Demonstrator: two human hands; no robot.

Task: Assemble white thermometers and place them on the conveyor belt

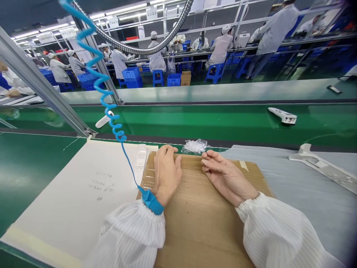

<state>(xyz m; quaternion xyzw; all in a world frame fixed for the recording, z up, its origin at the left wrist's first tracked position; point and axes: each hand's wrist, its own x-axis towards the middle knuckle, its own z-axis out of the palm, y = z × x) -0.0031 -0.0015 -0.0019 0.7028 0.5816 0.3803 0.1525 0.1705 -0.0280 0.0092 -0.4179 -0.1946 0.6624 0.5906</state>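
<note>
My left hand (166, 172) rests on a brown cardboard sheet (200, 216), fingers curled down at its far edge, with nothing visible in them. A blue wrist strap (152, 201) with a coiled blue cord (103, 89) is on that wrist. My right hand (223, 174) lies on the cardboard too, fingers bent and held together, tips pointing left. Just beyond both hands sits a small heap of clear plastic bags (195, 146). A white plastic part (140, 163) lies left of my left hand on a white sheet (80, 193).
A green conveyor belt (195, 123) runs across, carrying a white device (283, 115) at right and another (104, 120) at left. A long white housing (323, 167) lies at right on grey foam. An aluminium post (41, 85) slants at left. Several workers in white sit beyond.
</note>
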